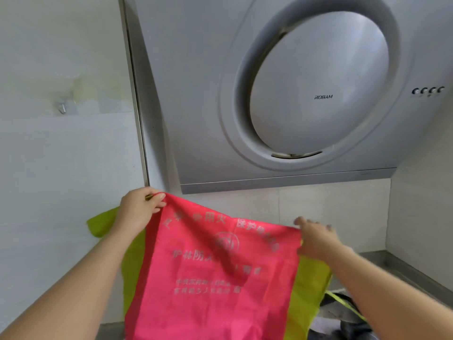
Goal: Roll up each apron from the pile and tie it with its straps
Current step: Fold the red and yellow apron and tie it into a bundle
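A pink-red apron (213,271) with pale printed characters hangs spread in the air in front of me, its lime-green parts (306,290) showing at both sides. My left hand (139,207) pinches its upper left corner, raised high. My right hand (316,238) is blurred and holds the upper right corner, lower than the left. More cloth of the pile (343,312), dark and pale with a lime strap, lies at the lower right, partly hidden by the apron and my right arm.
A grey range hood (294,94) with a round panel fills the wall straight ahead, just above the apron. White tiled wall (61,143) is at the left with a small hook (63,107). A steel counter edge (404,271) runs at the right.
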